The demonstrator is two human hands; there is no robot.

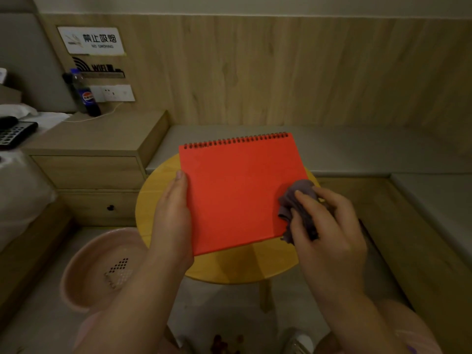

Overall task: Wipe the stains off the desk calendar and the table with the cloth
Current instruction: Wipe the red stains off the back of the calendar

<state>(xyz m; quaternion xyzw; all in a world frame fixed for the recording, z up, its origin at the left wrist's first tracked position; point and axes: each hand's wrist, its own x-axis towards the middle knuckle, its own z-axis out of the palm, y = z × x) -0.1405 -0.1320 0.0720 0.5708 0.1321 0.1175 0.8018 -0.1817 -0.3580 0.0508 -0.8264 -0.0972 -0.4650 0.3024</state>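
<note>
A red desk calendar with a black spiral binding along its far edge lies over the small round yellow table. My left hand holds the calendar's left edge, thumb on the red cover, fingers hidden beneath. My right hand grips a crumpled purple-grey cloth and presses it on the calendar's right edge, near the lower right corner. No stain shows clearly on the red cover in this dim light.
A pink plastic basin sits on the floor at lower left. A wooden drawer unit stands left of the table with a cola bottle on it. A grey cushioned bench runs behind. A remote lies far left.
</note>
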